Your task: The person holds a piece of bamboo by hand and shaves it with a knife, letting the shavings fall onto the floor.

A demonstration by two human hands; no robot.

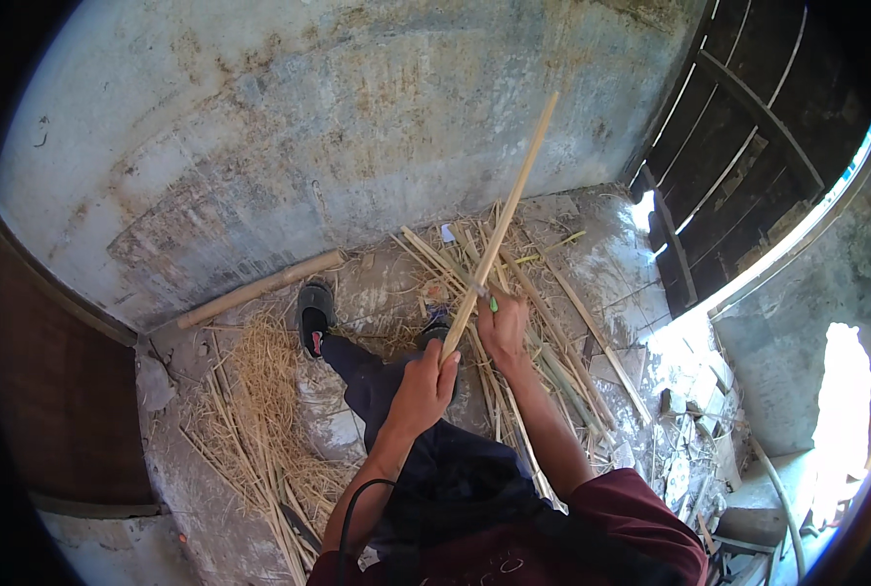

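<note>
My left hand (419, 397) is closed around the lower end of a long pale bamboo strip (515, 190). The strip slants up and away to the right, its far end in front of the wall. A small knife with a green handle (493, 305) sits in my right hand (505, 337), which is closed on it. Its blade, only partly visible, lies against or very close to the strip, a little beyond my left hand. Both hands are over my legs, above the floor.
Bamboo strips (577, 317) lie piled to the right of my feet. Curly shavings (269, 376) heap up on the left. Along the stained wall (289, 127) rests a bamboo pole (259, 289). Rubble (706, 402) and a dark plank door (738, 156) are on the right.
</note>
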